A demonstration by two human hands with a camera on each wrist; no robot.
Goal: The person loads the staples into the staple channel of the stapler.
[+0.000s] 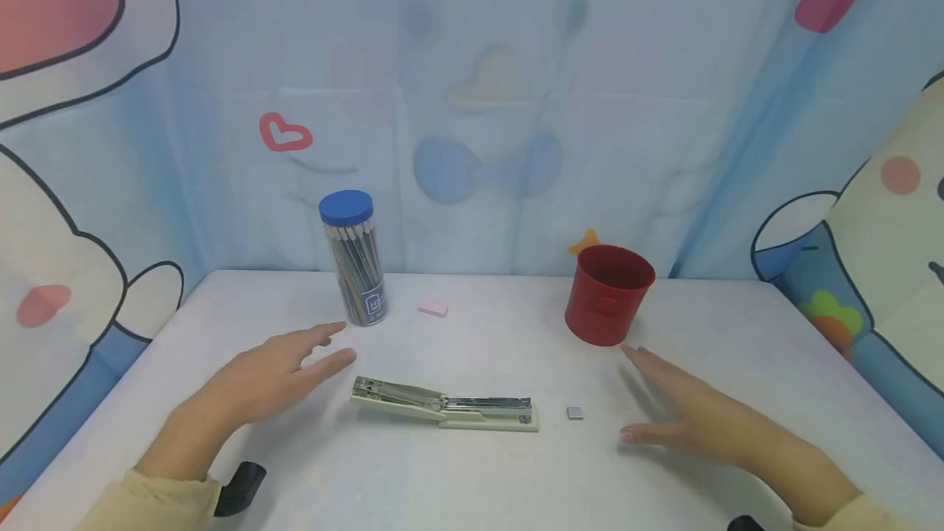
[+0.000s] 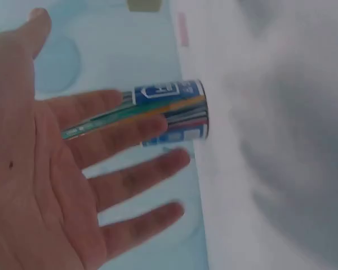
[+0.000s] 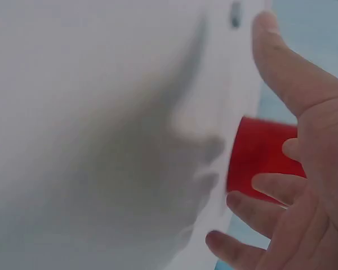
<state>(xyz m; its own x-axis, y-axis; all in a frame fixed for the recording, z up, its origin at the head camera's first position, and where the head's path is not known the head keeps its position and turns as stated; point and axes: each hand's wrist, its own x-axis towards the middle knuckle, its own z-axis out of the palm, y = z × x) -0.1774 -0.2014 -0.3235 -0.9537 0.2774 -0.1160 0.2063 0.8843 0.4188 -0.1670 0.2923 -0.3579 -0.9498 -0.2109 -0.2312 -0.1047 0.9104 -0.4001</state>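
Note:
My left hand (image 1: 269,375) hovers above the table's left side with its fingers spread and holds nothing. Just beyond its fingertips stands a clear pencil tub (image 1: 356,269) with a blue lid, full of pencils; the left wrist view shows the tub (image 2: 169,112) partly behind the fingers. My right hand (image 1: 689,412) is also held out, fingers extended and nothing in it, in front of a red cup (image 1: 608,297). Between the hands lies a pale green stapler (image 1: 446,406), its top swung open. A small grey block of staples (image 1: 575,413) lies right of the stapler.
A pink eraser-like piece (image 1: 433,308) lies right of the pencil tub, toward the back of the white table (image 1: 472,482). Behind the table hangs a light blue cartoon curtain (image 1: 472,39). The tub and red cup are the tall things standing on the table.

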